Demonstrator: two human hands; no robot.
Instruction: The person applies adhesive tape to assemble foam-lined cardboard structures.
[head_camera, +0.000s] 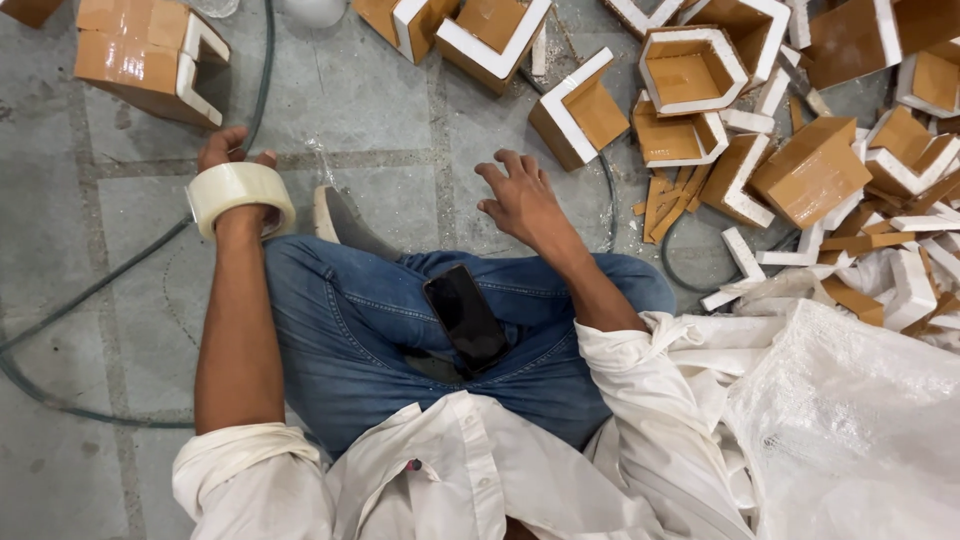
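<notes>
Left hand: empty, fingers loose, tape roll worn round its wrist, near a taped box.
Right hand: spread wide, empty, reaching toward an untaped corner piece.
Progress: early (judging by the heap left untaped on the floor).

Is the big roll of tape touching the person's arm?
Touching. The head view shows the tape roll ringed around the left wrist like a bracelet, resting against it below the left hand.
</notes>
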